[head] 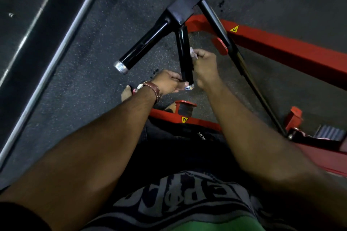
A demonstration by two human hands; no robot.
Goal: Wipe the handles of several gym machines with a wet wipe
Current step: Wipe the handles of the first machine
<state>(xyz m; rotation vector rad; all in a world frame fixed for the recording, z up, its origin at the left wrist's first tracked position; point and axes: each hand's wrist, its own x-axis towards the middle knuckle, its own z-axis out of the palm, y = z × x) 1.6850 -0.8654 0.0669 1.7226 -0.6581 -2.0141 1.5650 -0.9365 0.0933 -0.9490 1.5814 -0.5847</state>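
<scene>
Start at the left: the long handle [142, 48] with its silver end cap [120, 67] points down and to the left, well apart from both of your hands and held by neither. Next to it, your left hand [170, 81], the one with the brown watch strap [154, 90], has its grip curled around the bottom of the short handle [185, 56], just above that handle's own silver cap [189, 87], and looks to be steadying it. The short handle's long axis runs from the black bracket [180, 12] at the top almost straight down toward you, with only a slight lean to the right. On its right side, your right hand [204, 65] has its grip pinched on the wet wipe [193, 53], a small pale wad pressed against the handle about halfway up its length. So the 2 hands sit on the same bar, left low and right higher. Judging from this, the stretch not covered lies along that axis: up toward the bracket, and down toward the cap where your left fingers are in the way. Slide the wipe along the bar, not across it, and expect to shift your left grip. The long handle is nearer your left hand. Farther right, the red frame [281, 47] lies on the floor [93, 62].
</scene>
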